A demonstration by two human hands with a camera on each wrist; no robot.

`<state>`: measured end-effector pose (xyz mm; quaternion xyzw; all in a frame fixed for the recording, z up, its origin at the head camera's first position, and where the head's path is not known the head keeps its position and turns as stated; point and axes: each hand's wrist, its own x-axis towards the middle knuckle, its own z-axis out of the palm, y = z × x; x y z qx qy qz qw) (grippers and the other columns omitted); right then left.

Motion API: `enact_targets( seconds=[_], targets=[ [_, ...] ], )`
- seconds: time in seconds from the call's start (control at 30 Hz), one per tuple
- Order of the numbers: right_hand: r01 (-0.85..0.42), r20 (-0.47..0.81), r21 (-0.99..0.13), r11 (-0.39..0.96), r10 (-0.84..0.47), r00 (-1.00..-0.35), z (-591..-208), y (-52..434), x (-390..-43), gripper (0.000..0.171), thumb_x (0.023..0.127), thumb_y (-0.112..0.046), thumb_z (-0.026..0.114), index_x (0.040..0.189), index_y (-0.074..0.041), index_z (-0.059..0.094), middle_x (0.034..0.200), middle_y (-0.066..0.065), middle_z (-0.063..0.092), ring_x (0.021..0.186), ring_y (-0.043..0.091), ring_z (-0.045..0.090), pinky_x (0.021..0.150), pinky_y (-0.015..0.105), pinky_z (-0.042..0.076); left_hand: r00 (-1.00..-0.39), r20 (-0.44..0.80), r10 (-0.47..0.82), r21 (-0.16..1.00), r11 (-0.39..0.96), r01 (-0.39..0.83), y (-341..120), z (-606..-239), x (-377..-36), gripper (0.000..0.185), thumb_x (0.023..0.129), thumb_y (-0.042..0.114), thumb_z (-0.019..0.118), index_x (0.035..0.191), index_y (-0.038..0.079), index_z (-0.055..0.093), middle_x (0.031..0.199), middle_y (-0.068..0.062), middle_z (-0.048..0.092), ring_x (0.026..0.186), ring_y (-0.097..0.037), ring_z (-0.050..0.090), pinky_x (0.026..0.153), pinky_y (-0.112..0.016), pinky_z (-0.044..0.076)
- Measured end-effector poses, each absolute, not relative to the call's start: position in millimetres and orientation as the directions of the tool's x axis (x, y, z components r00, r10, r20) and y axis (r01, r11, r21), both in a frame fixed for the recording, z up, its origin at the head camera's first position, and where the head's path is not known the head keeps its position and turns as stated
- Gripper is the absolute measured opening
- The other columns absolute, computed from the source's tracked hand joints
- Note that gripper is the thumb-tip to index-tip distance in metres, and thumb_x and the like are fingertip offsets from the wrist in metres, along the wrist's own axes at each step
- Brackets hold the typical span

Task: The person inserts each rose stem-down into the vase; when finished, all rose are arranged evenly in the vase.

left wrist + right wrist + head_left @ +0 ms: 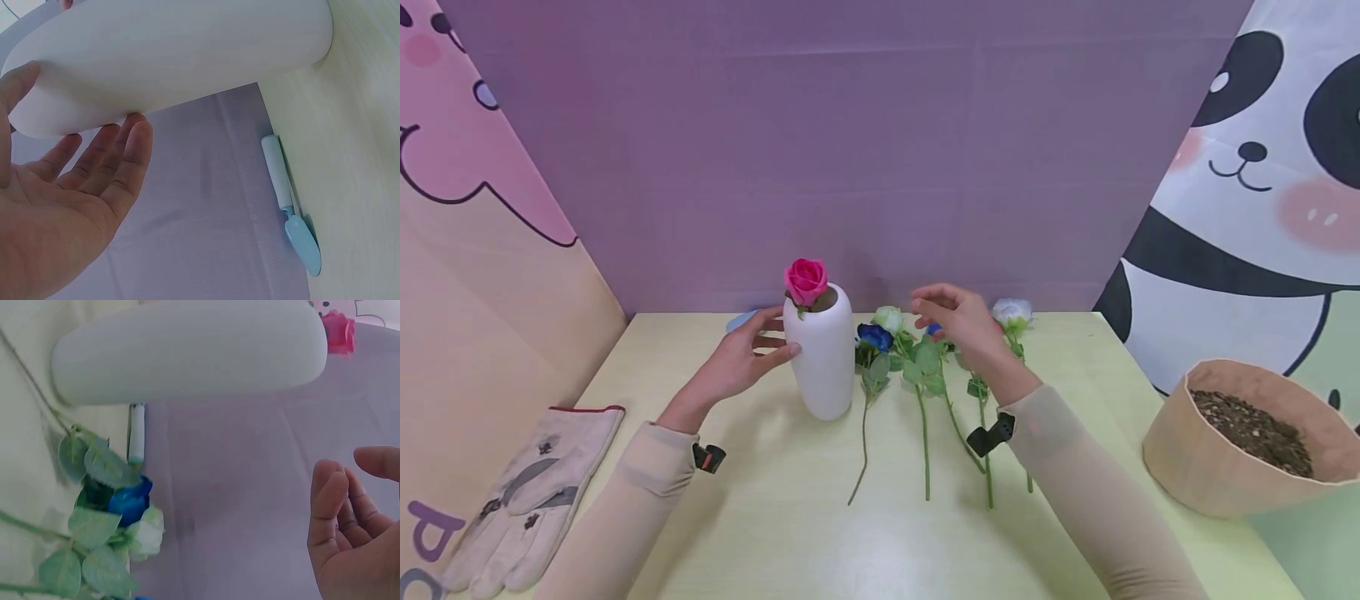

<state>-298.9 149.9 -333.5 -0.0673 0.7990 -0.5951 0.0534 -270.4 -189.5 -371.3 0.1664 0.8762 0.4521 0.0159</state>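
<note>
A white vase (822, 367) stands on the table with a pink rose (806, 282) at its mouth; the stem inside is hidden. My left hand (741, 358) holds the vase from the left, the thumb (22, 81) on one side and the fingertips on the other. To the right of the vase, my right hand (962, 325) is raised over the lying flowers, its fingers loosely bent and holding nothing. Beneath and beside it lie a blue flower (876, 337), a pale green-white flower (888, 318) and a white-lilac flower (1012, 312), their stems toward me.
A light blue trowel (294, 212) lies along the table's back edge, behind the vase. Pale work gloves (535, 500) are at the left edge. On the right stands a tan fabric pot (1195, 450) with dark soil (1255, 429). A purple cloth backdrop (850, 150) rises behind the table.
</note>
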Motion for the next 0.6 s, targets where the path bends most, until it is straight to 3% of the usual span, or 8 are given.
enact_targets(
  seconds=[0.2,0.4,0.6],
  targets=[
    [-0.044,-0.013,-0.944,0.327,-0.168,-0.986,-339,167,-300,0.030,0.099,-0.035,0.062,0.126,-0.019,0.064,0.111,-0.003,0.067,0.100,0.022,0.067,0.080,0.035,0.058,-0.942,0.125,0.311,0.799,0.531,0.281,-190,-371,-270,0.073,0.094,0.041,0.069,0.154,0.018,0.033,0.144,-0.013,0.052,0.126,-0.038,0.059,0.098,-0.048,0.057],
    [-0.054,-0.004,-0.933,0.355,-0.161,-0.987,-346,183,-302,0.034,0.100,-0.033,0.061,0.128,-0.014,0.061,0.115,0.002,0.065,0.090,0.012,0.065,0.074,0.030,0.057,-0.941,0.129,0.312,0.799,0.529,0.285,-189,-370,-270,0.074,0.094,0.041,0.069,0.154,0.018,0.033,0.145,-0.013,0.051,0.126,-0.038,0.059,0.099,-0.048,0.057],
    [-0.020,-0.034,-0.929,0.370,-0.139,-0.990,-356,198,-304,0.036,0.101,-0.032,0.061,0.129,-0.011,0.060,0.112,-0.001,0.066,0.095,0.016,0.067,0.076,0.031,0.057,-0.940,0.133,0.315,0.797,0.529,0.291,-189,-371,-269,0.074,0.094,0.041,0.068,0.154,0.017,0.032,0.144,-0.014,0.051,0.126,-0.038,0.059,0.100,-0.048,0.056]
  ],
)
